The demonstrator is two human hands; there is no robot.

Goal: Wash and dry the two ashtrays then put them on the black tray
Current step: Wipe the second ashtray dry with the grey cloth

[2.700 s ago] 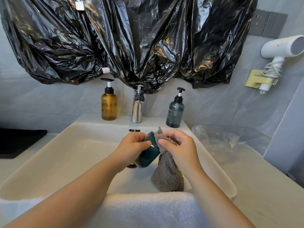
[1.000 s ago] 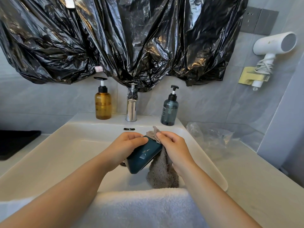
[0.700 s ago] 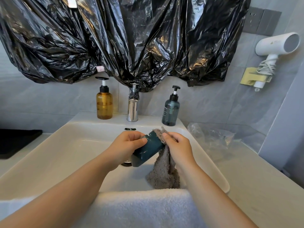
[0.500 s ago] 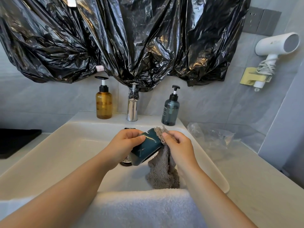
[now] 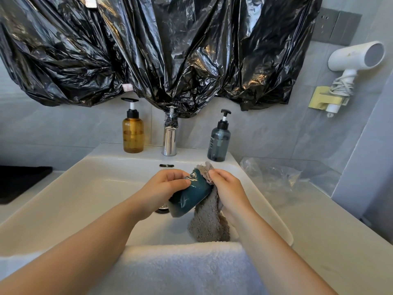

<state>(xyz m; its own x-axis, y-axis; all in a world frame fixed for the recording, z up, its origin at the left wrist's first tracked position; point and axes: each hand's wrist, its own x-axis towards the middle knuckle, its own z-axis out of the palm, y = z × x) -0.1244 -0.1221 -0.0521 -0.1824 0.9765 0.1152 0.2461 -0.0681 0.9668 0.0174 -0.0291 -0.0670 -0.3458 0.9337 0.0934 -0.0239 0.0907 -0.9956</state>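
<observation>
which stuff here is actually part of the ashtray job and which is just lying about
In the job: teal ashtray in the left hand; grey cloth pinched by the right hand; sink; tap; black tray at far left.
Lying about: amber pump bottle; blue-grey pump bottle; hair dryer; clear plastic bag; black plastic sheeting.

Counter: we are looking at a pale, smooth stone-look countertop [image 5: 340, 241] that is carrying a white rectangular ceramic basin [image 5: 63, 199].
Back ledge: we are seeing an amber plastic pump bottle [image 5: 133, 135], a chrome tap [image 5: 169, 141] and a smoky blue-grey pump bottle [image 5: 219, 143] standing upright in a row.
Left counter: a flat black tray [image 5: 19, 184] is lying here, part of it running out of view.
Right counter: a crumpled clear plastic bag [image 5: 274, 175] is lying near the basin's rim.
Front rim: a fluffy white towel [image 5: 180, 265] is draping over it.
</observation>
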